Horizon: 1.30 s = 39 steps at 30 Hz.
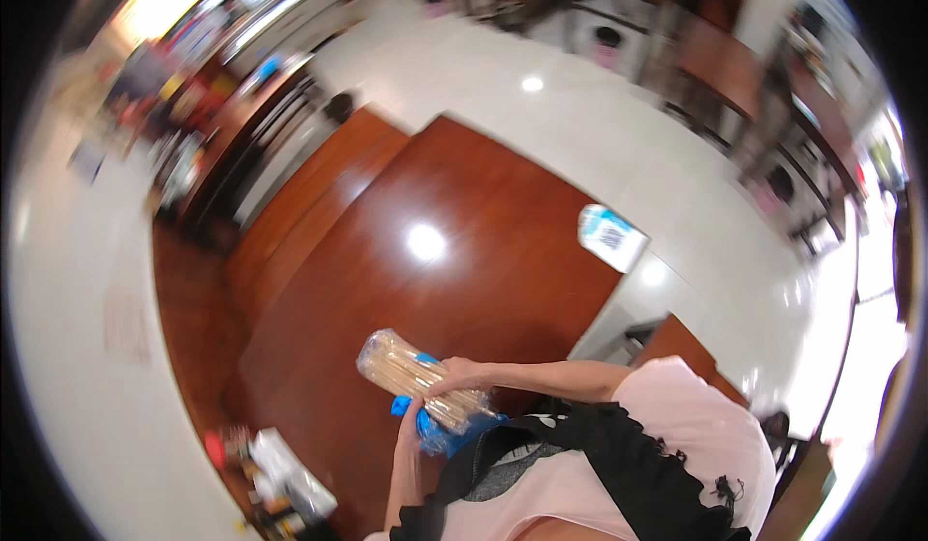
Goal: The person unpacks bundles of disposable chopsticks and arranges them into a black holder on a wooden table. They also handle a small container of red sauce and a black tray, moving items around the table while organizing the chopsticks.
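Observation:
A clear plastic pack of wooden chopsticks (pixel 406 374) is held close to my body, above the near part of a reddish-brown wooden table (pixel 464 251). My right hand (pixel 460 376) grips the pack from above, around its middle. My left hand (pixel 412 421) is at the pack's lower side, beside a bright blue plastic bag (pixel 464 436) that bunches under the near end of the pack. The fingers of my left hand are partly hidden by the bag and blurred.
On the table's right corner stands a white and blue card (pixel 612 238) with a printed code. A white tissue pack (pixel 293 472) and small containers, one red-topped, are at the lower left. A wooden bench (pixel 319 186) runs along the far left side. More tables and stools stand across the floor.

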Each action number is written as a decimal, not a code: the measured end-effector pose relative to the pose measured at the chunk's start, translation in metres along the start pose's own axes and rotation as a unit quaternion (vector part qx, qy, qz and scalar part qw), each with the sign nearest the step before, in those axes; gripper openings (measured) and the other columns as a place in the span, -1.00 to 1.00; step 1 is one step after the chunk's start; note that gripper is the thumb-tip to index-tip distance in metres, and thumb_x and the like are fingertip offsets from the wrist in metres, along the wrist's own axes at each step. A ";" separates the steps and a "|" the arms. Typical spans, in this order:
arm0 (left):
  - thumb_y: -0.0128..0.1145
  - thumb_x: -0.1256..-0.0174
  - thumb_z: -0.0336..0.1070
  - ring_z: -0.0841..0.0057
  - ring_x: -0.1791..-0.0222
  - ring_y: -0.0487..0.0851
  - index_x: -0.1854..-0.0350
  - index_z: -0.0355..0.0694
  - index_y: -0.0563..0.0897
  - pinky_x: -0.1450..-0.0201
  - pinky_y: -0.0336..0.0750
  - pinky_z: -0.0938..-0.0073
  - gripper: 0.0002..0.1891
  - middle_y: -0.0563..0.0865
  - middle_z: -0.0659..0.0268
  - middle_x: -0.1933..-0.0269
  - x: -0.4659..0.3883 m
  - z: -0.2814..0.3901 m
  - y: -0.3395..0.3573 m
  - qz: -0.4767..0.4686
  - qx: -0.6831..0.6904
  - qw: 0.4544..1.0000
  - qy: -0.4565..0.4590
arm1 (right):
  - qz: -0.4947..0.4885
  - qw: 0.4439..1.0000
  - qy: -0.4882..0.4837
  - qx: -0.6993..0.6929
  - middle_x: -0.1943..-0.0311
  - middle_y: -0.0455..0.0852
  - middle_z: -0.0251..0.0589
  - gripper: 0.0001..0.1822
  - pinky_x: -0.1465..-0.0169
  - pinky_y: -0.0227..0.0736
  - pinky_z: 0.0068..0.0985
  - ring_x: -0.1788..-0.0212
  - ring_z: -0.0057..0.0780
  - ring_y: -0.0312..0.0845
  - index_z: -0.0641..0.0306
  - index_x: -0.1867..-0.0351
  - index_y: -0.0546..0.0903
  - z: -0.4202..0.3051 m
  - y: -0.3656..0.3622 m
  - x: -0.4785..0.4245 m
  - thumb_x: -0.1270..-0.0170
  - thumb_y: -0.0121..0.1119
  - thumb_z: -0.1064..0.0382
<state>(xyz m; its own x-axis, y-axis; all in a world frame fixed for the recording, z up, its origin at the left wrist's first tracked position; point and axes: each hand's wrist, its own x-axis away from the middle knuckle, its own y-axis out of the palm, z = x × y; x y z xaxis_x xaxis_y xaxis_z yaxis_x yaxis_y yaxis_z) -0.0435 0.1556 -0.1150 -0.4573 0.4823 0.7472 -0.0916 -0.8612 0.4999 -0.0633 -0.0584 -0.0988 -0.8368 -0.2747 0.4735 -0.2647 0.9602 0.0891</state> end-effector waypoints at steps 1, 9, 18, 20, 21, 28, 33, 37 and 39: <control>0.09 -0.28 -0.08 0.25 -0.10 0.52 -0.25 -0.28 0.32 -0.19 0.42 0.24 -0.43 0.53 0.12 -0.13 -0.008 0.000 0.017 -0.025 -0.009 0.999 -0.023 | 0.039 0.999 0.000 -0.008 0.11 0.64 -0.03 -0.22 -0.04 0.40 -0.43 0.06 -0.30 0.55 0.41 0.01 0.52 0.001 -0.014 0.018 0.17 0.38 -0.19; 0.15 -0.23 -0.13 0.27 0.00 0.60 -0.19 -0.26 0.38 -0.10 0.49 0.23 -0.47 0.58 0.14 -0.08 -0.070 -0.022 0.296 -0.166 -0.299 0.939 -0.035 | 0.362 0.927 -0.069 -0.069 0.09 0.62 0.04 -0.19 -0.07 0.39 -0.38 0.03 -0.23 0.55 0.44 0.00 0.47 0.021 -0.178 0.202 0.15 0.37 -0.21; 0.14 -0.22 -0.27 0.38 0.03 0.58 -0.16 -0.32 0.42 -0.10 0.44 0.38 -0.53 0.61 0.21 -0.01 -0.191 -0.146 0.579 -0.251 -0.415 0.868 -0.108 | 0.456 0.868 -0.075 -0.183 0.04 0.60 -0.02 -0.25 -0.10 0.36 -0.45 0.00 -0.34 0.52 0.40 -0.09 0.45 0.100 -0.397 0.366 0.02 0.34 -0.12; 0.12 -0.24 -0.22 0.38 0.02 0.57 -0.17 -0.31 0.42 -0.11 0.43 0.39 -0.53 0.60 0.21 -0.01 -0.213 -0.170 0.643 -0.261 -0.454 0.840 -0.140 | 0.486 0.847 -0.079 -0.201 0.05 0.60 -0.03 -0.27 -0.09 0.37 -0.45 0.01 -0.35 0.52 0.40 -0.09 0.45 0.103 -0.439 0.420 0.01 0.33 -0.10; 0.11 -0.25 -0.19 0.39 0.01 0.56 -0.17 -0.30 0.42 -0.11 0.42 0.39 -0.53 0.60 0.21 -0.01 -0.219 -0.182 0.672 -0.268 -0.479 0.821 -0.157 | 0.482 0.844 -0.092 -0.218 0.05 0.60 -0.03 -0.27 -0.08 0.37 -0.45 0.02 -0.35 0.52 0.40 -0.08 0.45 0.107 -0.457 0.441 0.02 0.33 -0.11; 0.09 -0.28 -0.10 0.38 -0.02 0.54 -0.18 -0.29 0.42 -0.10 0.42 0.39 -0.50 0.57 0.21 -0.05 -0.238 -0.281 0.866 -0.339 -0.652 0.627 -0.259 | 0.622 0.736 -0.063 -0.259 0.07 0.61 -0.04 -0.24 -0.04 0.40 -0.43 0.01 -0.32 0.52 0.39 -0.03 0.46 0.137 -0.545 0.563 0.15 0.39 -0.11; 0.09 -0.28 -0.09 0.38 -0.03 0.54 -0.18 -0.28 0.43 -0.09 0.42 0.38 -0.50 0.56 0.20 -0.07 -0.240 -0.407 0.970 -0.412 -0.727 0.457 -0.304 | 0.754 0.592 -0.054 -0.280 0.08 0.61 -0.02 -0.21 -0.04 0.40 -0.40 0.00 -0.26 0.52 0.38 -0.03 0.46 0.194 -0.573 0.643 0.21 0.40 -0.11; 0.09 -0.28 -0.08 0.39 -0.03 0.53 -0.18 -0.27 0.43 -0.09 0.42 0.37 -0.50 0.55 0.20 -0.08 -0.247 -0.493 1.039 -0.438 -0.749 0.382 -0.317 | 0.809 0.491 -0.126 -0.298 0.08 0.62 0.00 -0.21 -0.06 0.39 -0.37 0.00 -0.22 0.53 0.38 -0.01 0.47 0.236 -0.596 0.702 0.21 0.40 -0.13; 0.09 -0.28 -0.07 0.39 -0.03 0.53 -0.18 -0.26 0.43 -0.09 0.42 0.37 -0.50 0.54 0.19 -0.08 -0.246 -0.544 1.063 -0.446 -0.761 0.330 -0.336 | 0.841 0.421 -0.097 -0.325 0.08 0.62 0.00 -0.21 -0.07 0.39 -0.37 0.00 -0.22 0.53 0.39 -0.01 0.47 0.261 -0.586 0.740 0.21 0.39 -0.15</control>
<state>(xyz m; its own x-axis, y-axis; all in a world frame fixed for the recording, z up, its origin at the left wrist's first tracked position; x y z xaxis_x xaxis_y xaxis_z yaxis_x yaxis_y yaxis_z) -0.5097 -0.9658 -0.0051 0.6052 0.1379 0.7840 -0.4959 0.8357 0.2358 -0.6522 -0.8377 -0.0295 0.3823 0.8837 0.2699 0.9153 -0.4023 0.0207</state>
